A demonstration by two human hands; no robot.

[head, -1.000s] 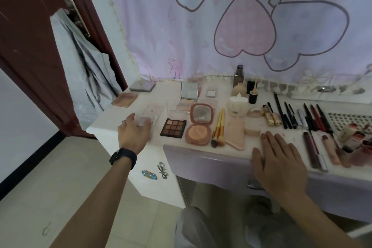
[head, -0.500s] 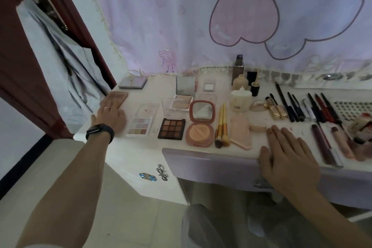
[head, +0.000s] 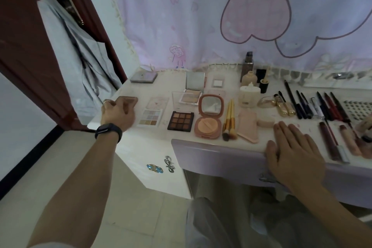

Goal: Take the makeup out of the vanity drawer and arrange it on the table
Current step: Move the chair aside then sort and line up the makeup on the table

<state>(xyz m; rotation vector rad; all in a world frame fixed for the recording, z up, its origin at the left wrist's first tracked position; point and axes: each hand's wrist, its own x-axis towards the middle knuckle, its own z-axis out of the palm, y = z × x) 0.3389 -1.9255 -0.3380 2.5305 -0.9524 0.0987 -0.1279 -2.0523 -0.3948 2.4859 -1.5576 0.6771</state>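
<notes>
Plainly most of the makeup point(head: 249, 96) is out on the white worktop point(head: 153, 90), laid in rows from the door side across to the far right. The person's left hand point(head: 118, 111) is curled round a flat pink case point(head: 131, 99) right at the worktop's left edge. The right hand point(head: 296, 153) lies flat on the front edge with fingers straight, holding nothing, just above the lilac drawer point(head: 221, 159).

What worries me is that left edge. The pink case sits close to the corner, and a loose hold or a quick turn could drop it onto the floor point(head: 141, 217). The left wrist is also just beside the pale eyeshadow palette point(head: 150, 119), so a sideways drag would shove that into the brown palette point(head: 180, 121). Over on the right, the lip gloss tubes point(head: 330, 143) lie near the front edge beside the flat hand, and a nudge could roll them off.

As for containers, the peach compact point(head: 208, 125) stands open, with a puff point(head: 205, 128) in its base and a mirror point(head: 211, 105) in its lid. The brown palette shows nine pans. The drawer's inside is hidden from where I stand.
</notes>
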